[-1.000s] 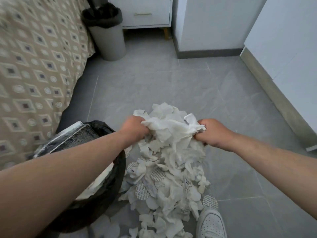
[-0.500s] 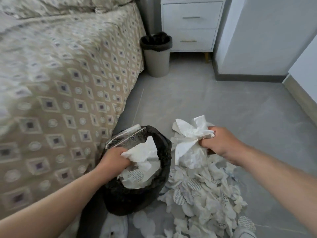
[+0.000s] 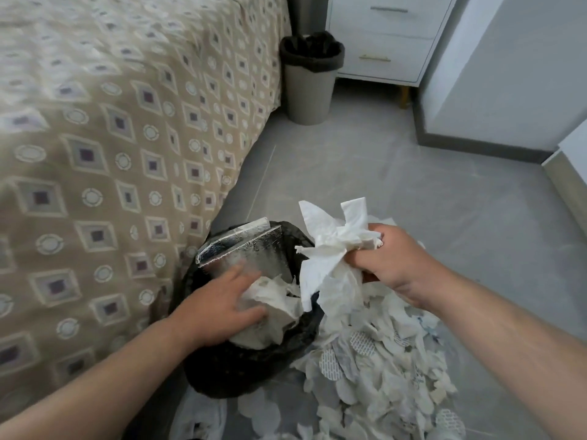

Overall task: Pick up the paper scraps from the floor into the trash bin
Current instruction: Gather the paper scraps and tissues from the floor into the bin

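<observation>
Black-lined trash bin point(image 3: 241, 373) – paper inside | left hand point(image 3: 219, 309) fingers spread | right hand point(image 3: 394, 262) clutching paper wad point(image 3: 330, 249)

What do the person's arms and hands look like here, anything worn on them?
Both forearms are bare as far as the frame shows, with no sleeves in view. The left hand and right hand carry no gloves, and no rings, watch or bands are visible. The left hand's fingers are motion-blurred.

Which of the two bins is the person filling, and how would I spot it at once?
Start at the patterned bed on the left and follow its near edge down to the floor. There, by the pile of paper scraps, sits the near trash bin with the left hand over it. Unlike the beige bin by the white drawers, it shows only a black liner and holds white paper.
</observation>
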The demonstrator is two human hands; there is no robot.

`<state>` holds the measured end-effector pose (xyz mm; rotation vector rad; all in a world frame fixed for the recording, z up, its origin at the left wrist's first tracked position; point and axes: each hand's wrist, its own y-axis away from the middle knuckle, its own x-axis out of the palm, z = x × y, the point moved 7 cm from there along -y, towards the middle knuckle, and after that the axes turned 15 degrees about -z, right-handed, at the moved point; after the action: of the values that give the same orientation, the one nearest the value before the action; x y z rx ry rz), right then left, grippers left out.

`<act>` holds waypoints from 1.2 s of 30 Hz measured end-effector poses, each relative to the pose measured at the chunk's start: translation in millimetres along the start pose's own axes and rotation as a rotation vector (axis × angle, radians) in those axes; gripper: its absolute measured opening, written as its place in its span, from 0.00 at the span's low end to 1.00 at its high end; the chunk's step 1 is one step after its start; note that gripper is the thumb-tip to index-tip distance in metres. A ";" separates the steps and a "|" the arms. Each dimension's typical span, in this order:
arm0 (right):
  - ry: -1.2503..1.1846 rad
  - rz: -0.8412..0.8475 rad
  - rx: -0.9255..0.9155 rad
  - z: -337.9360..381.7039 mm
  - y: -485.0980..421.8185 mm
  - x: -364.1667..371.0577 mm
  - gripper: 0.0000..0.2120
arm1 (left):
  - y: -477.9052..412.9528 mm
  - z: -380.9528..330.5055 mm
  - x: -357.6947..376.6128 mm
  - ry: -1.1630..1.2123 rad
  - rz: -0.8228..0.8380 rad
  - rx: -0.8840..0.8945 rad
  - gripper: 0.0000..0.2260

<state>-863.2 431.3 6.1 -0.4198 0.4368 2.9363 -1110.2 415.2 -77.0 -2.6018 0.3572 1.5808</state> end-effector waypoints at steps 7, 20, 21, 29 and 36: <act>0.572 0.180 -0.283 -5.9 -5.4 107.8 0.08 | 29.2 39.0 -25.3 -0.132 -0.291 0.004 0.26; 1.028 0.572 -0.320 -92.8 -7.2 177.7 0.50 | 50.6 71.3 -5.5 -0.041 -0.179 0.050 0.44; 1.057 0.569 -0.302 -101.2 -12.0 182.7 0.52 | 51.8 72.7 -4.0 -0.056 -0.160 0.057 0.47; 1.215 0.621 -0.167 -131.0 -17.1 203.5 0.46 | 49.3 75.6 -1.1 -0.041 -0.127 0.046 0.52; 0.946 0.428 -0.494 -4.9 7.6 115.7 0.30 | 38.3 21.0 -53.3 0.004 -0.225 0.222 0.37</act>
<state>-973.4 434.1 -30.5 -2.0152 -0.1712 2.9978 -1161.0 390.4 -37.6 -2.3829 0.2166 1.3787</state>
